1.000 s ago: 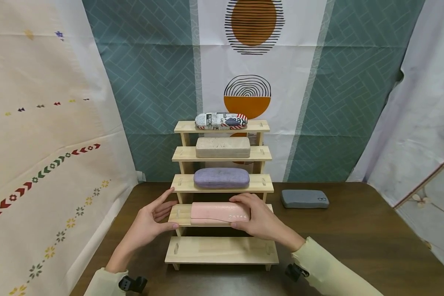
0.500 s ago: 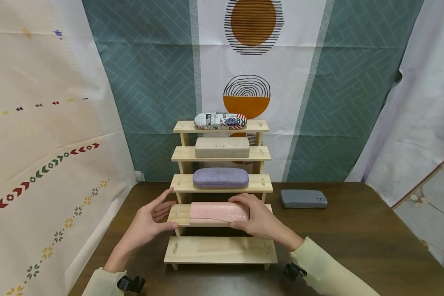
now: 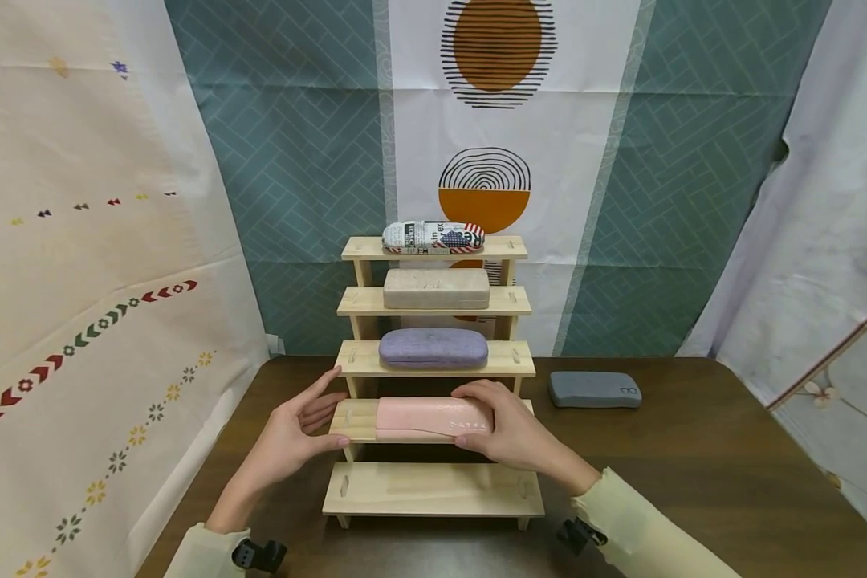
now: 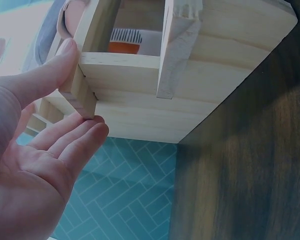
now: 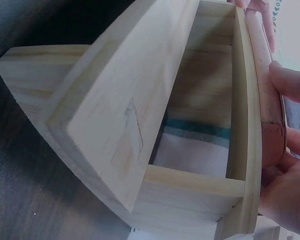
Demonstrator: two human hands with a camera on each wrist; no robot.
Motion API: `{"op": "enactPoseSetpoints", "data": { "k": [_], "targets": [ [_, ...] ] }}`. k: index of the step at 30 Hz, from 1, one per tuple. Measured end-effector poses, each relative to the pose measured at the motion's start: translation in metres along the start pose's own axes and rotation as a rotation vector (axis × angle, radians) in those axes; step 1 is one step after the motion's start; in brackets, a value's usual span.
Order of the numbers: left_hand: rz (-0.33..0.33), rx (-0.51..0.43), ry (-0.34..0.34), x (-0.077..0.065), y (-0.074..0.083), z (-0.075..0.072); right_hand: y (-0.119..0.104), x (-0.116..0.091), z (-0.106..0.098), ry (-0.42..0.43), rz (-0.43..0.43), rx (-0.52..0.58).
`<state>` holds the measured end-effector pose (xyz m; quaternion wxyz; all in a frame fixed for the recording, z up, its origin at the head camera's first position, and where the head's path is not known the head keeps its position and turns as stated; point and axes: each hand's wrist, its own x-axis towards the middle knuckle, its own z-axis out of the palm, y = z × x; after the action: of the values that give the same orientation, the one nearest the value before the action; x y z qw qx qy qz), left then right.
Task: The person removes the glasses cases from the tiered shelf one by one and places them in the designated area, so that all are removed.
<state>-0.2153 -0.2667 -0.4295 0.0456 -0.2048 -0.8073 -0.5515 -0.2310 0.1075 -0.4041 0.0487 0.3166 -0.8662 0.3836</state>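
Note:
A pink glasses case point(image 3: 419, 419) lies lengthwise on the second step from the bottom of a wooden tiered stand point(image 3: 433, 488). My right hand point(image 3: 509, 425) grips its right end, thumb in front and fingers behind. In the right wrist view, the thumb and fingers of that hand lie on either side of the pink case point(image 5: 265, 75). My left hand point(image 3: 289, 437) holds the left end of the same step. In the left wrist view, its thumb and fingertips touch opposite sides of the board end point(image 4: 80, 95). The case's left end is apart from the left hand.
Above, single steps hold a purple glasses case point(image 3: 433, 348), a beige case point(image 3: 437, 289) and a newsprint-patterned case point(image 3: 433, 237). A grey-blue glasses case point(image 3: 595, 389) lies on the dark wooden table point(image 3: 657, 466), right of the stand. Patterned cloths point(image 3: 296, 160) hang behind and beside.
The pink glasses case has shifted slightly to the right along its step, with my right hand gripping it. My left hand stays at the step's left end.

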Motion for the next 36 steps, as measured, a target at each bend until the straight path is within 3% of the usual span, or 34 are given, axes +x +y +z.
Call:
{"op": "enactPoseSetpoints", "data": {
  "k": [36],
  "targets": [
    [-0.023,0.028,0.011,-0.0007,0.0008,0.0029,0.0064,-0.0023,-0.0037,-0.017,0.034,0.061]
  ]
}}
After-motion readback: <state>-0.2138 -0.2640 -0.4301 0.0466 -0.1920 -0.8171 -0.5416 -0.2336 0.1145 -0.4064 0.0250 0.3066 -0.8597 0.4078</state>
